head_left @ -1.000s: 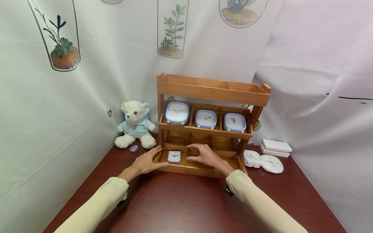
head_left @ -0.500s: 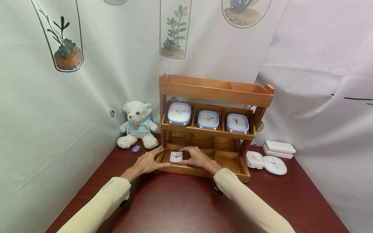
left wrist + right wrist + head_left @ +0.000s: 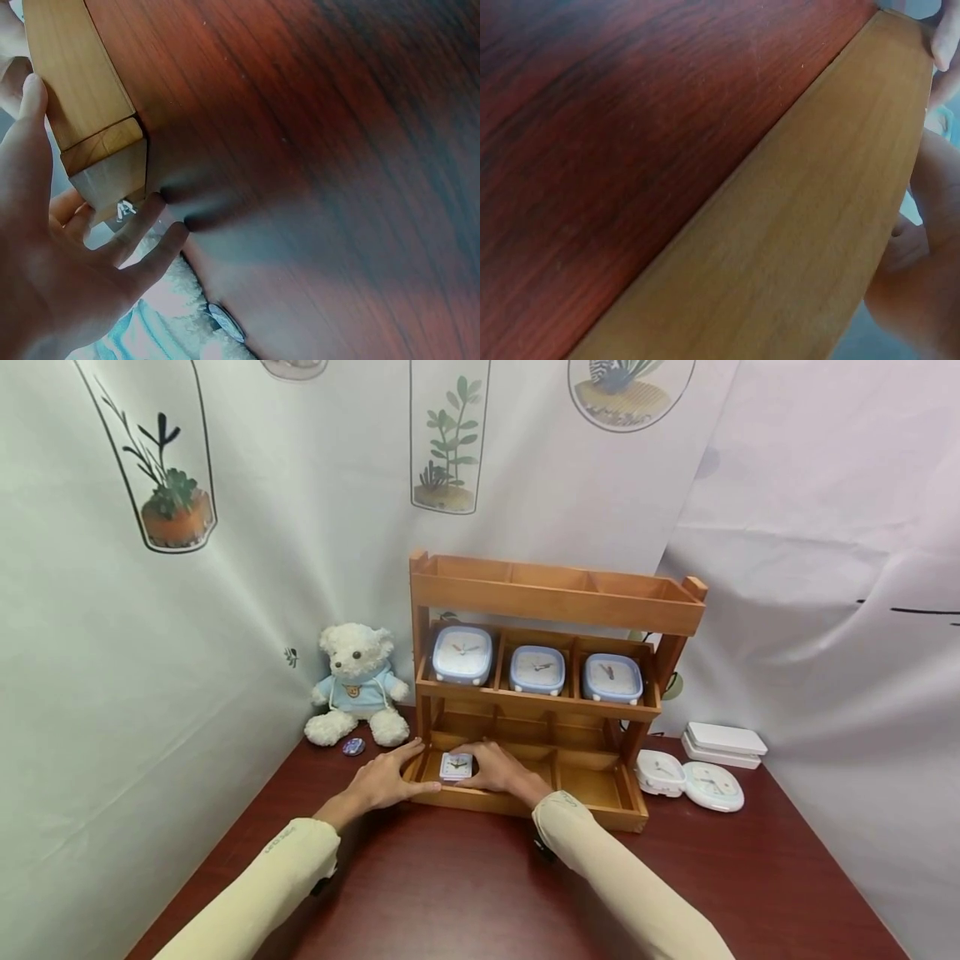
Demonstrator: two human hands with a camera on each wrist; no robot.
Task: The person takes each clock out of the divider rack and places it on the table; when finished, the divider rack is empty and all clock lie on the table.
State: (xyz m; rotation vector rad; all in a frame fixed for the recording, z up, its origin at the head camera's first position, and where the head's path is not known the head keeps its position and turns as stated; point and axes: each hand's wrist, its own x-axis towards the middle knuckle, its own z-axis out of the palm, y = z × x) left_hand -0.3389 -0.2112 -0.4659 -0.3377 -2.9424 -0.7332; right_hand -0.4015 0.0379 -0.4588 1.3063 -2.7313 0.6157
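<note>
Head view: your right hand [image 3: 492, 767] curls thumb and fingers round the small clock [image 3: 456, 766], lower centre of the frame; your left hand [image 3: 382, 777] spreads against the left end of the rack [image 3: 555, 602] holding it. The clock looks light, stiff, probably slick; pinch its sides, sparing the face.

Three-tier shelf [image 3: 555, 602] built of smooth wood | surface [image 3: 450, 877] finished in glossy wood grain | square clock [image 3: 455, 767] cased in smooth plastic | teddy bear [image 3: 360, 693] covered in fluffy plush
</note>
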